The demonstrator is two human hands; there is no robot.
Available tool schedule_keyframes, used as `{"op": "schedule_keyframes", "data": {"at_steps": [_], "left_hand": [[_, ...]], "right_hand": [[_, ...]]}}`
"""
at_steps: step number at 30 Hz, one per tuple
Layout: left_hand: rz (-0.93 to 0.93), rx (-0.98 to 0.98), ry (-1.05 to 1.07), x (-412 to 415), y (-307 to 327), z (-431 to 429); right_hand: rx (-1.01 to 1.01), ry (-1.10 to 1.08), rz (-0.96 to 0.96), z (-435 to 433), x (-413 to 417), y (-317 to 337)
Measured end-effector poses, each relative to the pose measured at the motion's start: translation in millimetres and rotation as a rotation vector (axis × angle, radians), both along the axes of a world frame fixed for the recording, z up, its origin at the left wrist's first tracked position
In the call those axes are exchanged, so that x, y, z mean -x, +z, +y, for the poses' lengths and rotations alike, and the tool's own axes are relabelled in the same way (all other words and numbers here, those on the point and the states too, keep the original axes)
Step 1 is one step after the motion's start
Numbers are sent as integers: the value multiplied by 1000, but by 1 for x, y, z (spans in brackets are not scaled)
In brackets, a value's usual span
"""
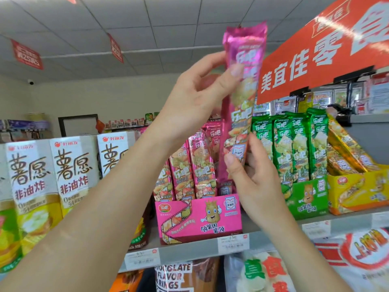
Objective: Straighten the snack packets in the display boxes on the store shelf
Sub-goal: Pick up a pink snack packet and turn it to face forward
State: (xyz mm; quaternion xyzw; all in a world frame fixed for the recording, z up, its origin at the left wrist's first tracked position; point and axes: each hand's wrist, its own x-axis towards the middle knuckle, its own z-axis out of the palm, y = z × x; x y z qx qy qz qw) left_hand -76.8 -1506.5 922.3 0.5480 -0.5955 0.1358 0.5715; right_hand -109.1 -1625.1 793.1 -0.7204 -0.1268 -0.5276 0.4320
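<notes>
I hold a long pink snack packet (242,98) upright above the pink display box (197,218) on the top shelf. My left hand (200,89) pinches its upper part between thumb and fingers. My right hand (250,173) grips its lower end. Several more pink packets (189,165) stand in the pink box, leaning slightly. To the right, a green display box (305,197) holds several upright green packets (290,144). A yellow display box (357,190) further right holds yellow packets (345,148) lying tilted back.
White and yellow chip cartons (69,175) stand left of the pink box. The grey shelf edge (189,249) carries price tags. An orange sign (315,51) hangs above right. Bagged snacks (263,270) fill the shelf below.
</notes>
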Motion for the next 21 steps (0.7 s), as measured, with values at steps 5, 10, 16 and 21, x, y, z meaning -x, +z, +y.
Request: {"op": "schedule_keyframes", "data": {"at_steps": [5, 10, 16, 21], "left_hand": [[40, 46, -91, 14, -3, 8], [16, 65, -67, 20, -33, 6], [146, 161, -7, 22, -74, -2], [309, 232, -5, 18, -95, -4]], "right_hand": [[0, 48, -82, -4, 30, 2], [-50, 33, -100, 1, 57, -40], [-216, 97, 51, -1, 76, -72], [-175, 181, 127, 2, 90, -77]]}}
